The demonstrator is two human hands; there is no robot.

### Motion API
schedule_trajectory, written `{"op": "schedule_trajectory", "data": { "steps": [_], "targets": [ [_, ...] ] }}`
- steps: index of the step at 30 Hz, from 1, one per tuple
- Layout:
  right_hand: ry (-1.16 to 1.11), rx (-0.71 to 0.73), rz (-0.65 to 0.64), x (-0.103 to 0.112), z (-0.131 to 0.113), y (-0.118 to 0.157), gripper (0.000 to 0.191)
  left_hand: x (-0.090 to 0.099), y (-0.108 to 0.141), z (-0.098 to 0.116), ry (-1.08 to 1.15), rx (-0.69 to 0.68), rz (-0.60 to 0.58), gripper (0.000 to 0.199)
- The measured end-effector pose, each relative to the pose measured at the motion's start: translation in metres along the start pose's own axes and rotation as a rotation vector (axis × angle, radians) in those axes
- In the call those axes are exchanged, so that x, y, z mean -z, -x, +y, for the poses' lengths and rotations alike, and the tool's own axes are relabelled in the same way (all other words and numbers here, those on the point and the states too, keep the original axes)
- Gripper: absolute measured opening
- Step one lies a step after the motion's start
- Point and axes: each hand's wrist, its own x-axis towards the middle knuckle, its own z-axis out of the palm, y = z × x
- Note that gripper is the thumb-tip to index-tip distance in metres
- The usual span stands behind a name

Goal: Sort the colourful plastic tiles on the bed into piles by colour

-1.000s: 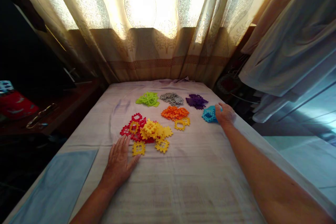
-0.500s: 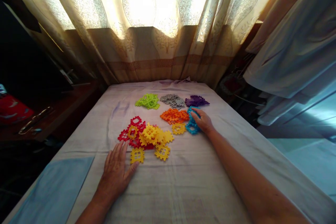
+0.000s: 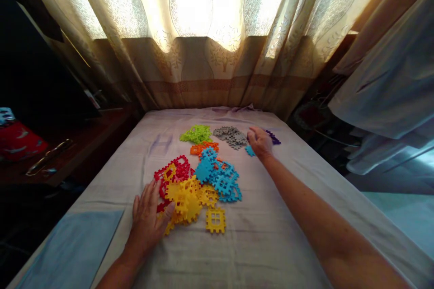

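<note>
My left hand (image 3: 147, 214) lies with its fingers spread at the left edge of the yellow interlocking plastic tiles (image 3: 186, 198) and red tiles (image 3: 179, 167). Farther off, my right hand (image 3: 260, 142) is curled over the pile of purple tiles (image 3: 273, 137) and hides most of it. What its fingers grip cannot be made out. A small blue tile (image 3: 250, 151) shows at its lower left. Blue tiles (image 3: 222, 176) are heaped beside the yellow ones, partly covering orange tiles (image 3: 201, 147). A single yellow window tile (image 3: 215, 220) lies nearest me.
Behind are lime green tiles (image 3: 195, 134) and grey tiles (image 3: 231, 137) in separate piles. A light blue sheet (image 3: 71, 246) covers the near left of the cloth-covered surface (image 3: 264, 235). Curtains (image 3: 203, 72) hang at the back, and clothes (image 3: 389, 86) at the right.
The blue tiles have been swept left and nearer, against the yellow and orange ones. My right hand has moved from them back to the purple pile. Yellow tiles have shifted nearer me.
</note>
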Motion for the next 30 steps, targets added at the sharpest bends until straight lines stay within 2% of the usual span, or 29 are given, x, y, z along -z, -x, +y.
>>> {"op": "schedule_trajectory", "data": {
  "steps": [2,4,6,9,15,19,24,26,28,30],
  "targets": [
    [0.198,-0.309,0.08,0.016,0.041,-0.025,0.047,-0.006,-0.02,-0.004,0.056,0.025,0.006,0.063],
    [0.297,-0.545,0.044,0.026,0.073,-0.038,0.053,-0.011,-0.04,-0.008,0.146,0.048,0.006,0.062],
    [0.32,-0.621,-0.054,0.027,0.09,-0.043,0.056,-0.014,-0.053,-0.01,0.243,0.085,0.007,0.06],
    [0.248,-0.541,-0.19,0.011,0.09,-0.051,0.055,-0.012,-0.059,-0.011,0.356,0.154,0.006,0.059],
    [0.037,-0.27,-0.375,-0.045,0.054,-0.066,0.037,0.0,-0.056,-0.001,0.514,0.273,-0.01,0.066],
    [-0.095,-0.103,-0.504,-0.068,0.017,-0.048,0.031,0.005,-0.059,0.005,0.615,0.343,0.026,0.066],
    [-0.351,0.092,-0.652,-0.085,-0.04,-0.022,0.04,0.007,-0.06,0.007,0.661,0.365,0.078,0.066],
    [-0.361,0.096,-0.646,-0.092,-0.058,-0.027,0.045,0.006,-0.059,0.007,0.666,0.359,0.086,0.064],
    [-0.233,0.034,-0.533,-0.1,-0.07,-0.042,0.046,0.005,-0.059,0.007,0.663,0.353,0.086,0.062],
    [-0.016,-0.093,-0.405,-0.111,-0.079,-0.057,0.048,0.003,-0.058,0.007,0.65,0.337,0.091,0.059]
  ]
}}
